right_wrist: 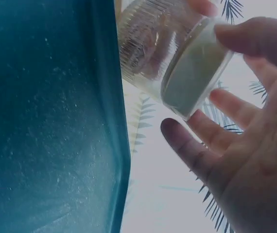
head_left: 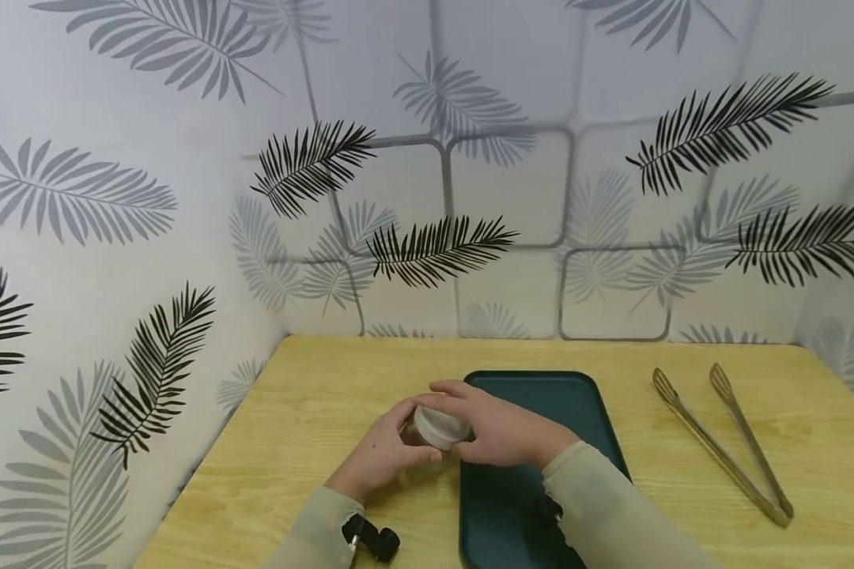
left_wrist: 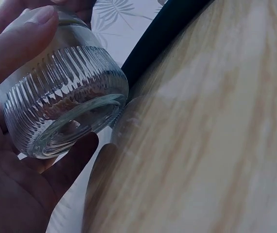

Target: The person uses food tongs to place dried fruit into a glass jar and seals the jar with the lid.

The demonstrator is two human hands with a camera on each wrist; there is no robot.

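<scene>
A small ribbed glass jar (head_left: 427, 433) with a pale lid (head_left: 440, 427) is held tilted just above the wooden table (head_left: 313, 411), beside the left edge of a dark green tray (head_left: 541, 395). My left hand (head_left: 398, 446) grips the jar's glass body (left_wrist: 65, 97), its fingers (left_wrist: 17, 43) curled round it. My right hand (head_left: 480, 427) wraps round the lid (right_wrist: 197, 65), with the thumb and fingers (right_wrist: 226, 111) on its rim. The jar looks empty in the left wrist view.
Metal tongs (head_left: 726, 442) lie on the table to the right of the tray. Leaf-patterned walls (head_left: 427, 197) close in the back and both sides. The tray's raised rim (right_wrist: 114, 121) runs right next to the jar.
</scene>
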